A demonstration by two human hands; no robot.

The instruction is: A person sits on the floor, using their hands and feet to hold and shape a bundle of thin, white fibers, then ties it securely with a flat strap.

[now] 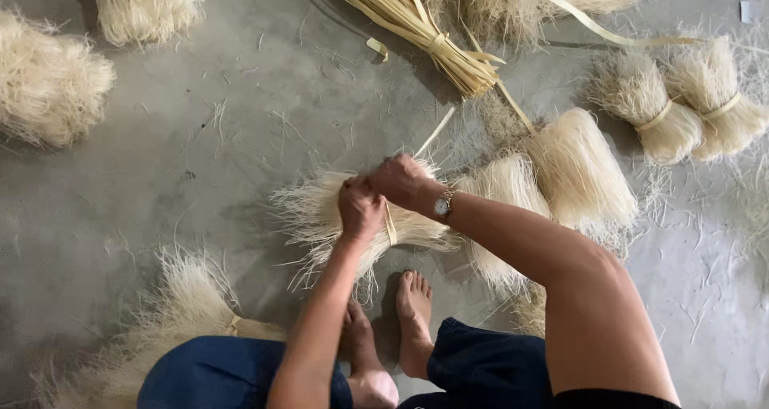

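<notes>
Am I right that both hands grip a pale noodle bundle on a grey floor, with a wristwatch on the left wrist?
Not quite. The head view shows the wristwatch on the right wrist, not the left. The rest holds: the left hand and right hand both grip the pale noodle bundle above the grey floor.
</notes>
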